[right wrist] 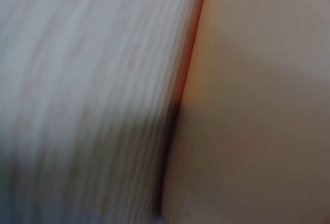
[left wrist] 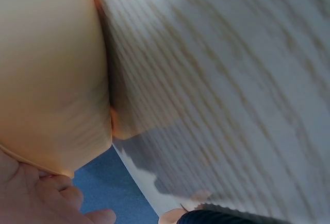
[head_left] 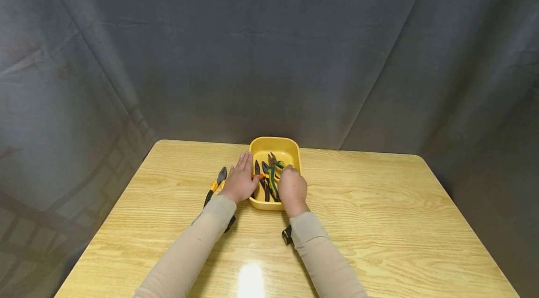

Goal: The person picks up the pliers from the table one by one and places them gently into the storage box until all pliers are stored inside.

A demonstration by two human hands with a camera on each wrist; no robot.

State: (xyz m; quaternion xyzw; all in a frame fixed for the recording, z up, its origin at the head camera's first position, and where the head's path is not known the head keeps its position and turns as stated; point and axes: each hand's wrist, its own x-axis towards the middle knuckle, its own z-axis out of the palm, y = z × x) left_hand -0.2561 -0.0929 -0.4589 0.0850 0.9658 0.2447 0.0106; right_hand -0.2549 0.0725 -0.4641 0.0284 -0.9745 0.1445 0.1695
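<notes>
A yellow plastic bin stands near the table's far edge with several pliers in it. My left hand rests along its left rim, fingers extended; in the left wrist view the bin wall is close beside the fingers. Curled at the bin's right side, my right hand grips pliers with green-and-yellow handles, their dark jaws pointing up and left. Other green-and-yellow pliers and orange-and-black long-nose pliers lie beside them. In the right wrist view the bin wall hides the fingers.
Pliers with orange-and-black handles lie on the wooden table, left of the bin. A black handle end shows beside the left sleeve, and a black-and-yellow one beside the right sleeve. Grey curtain hangs behind.
</notes>
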